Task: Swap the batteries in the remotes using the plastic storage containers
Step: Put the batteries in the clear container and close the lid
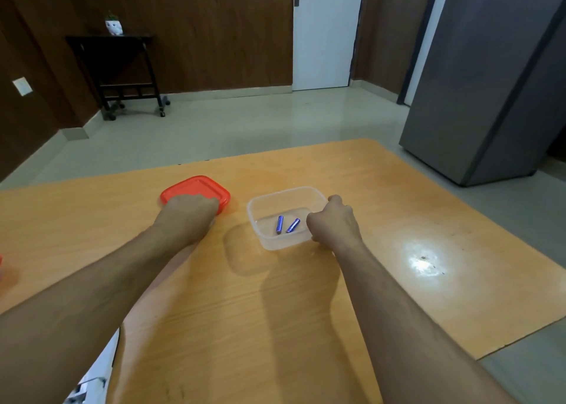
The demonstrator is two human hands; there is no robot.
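A clear plastic container (260,207) stands open on the wooden table (398,219), with two blue batteries (286,225) lying side by side on its floor. My right hand (333,223) grips the container's right wall, fingers curled over the rim. To its left a red lid (199,186) lies flat on the table. My left hand (186,213) rests on the lid's near edge with fingers curled down on it. No remote is in view.
A bit of something red (1,261) shows at the table's far left edge. Beyond the table are a tiled floor, a black trolley (122,66) with a small plant pot, a white door (324,36) and a grey cabinet (490,82) at the right.
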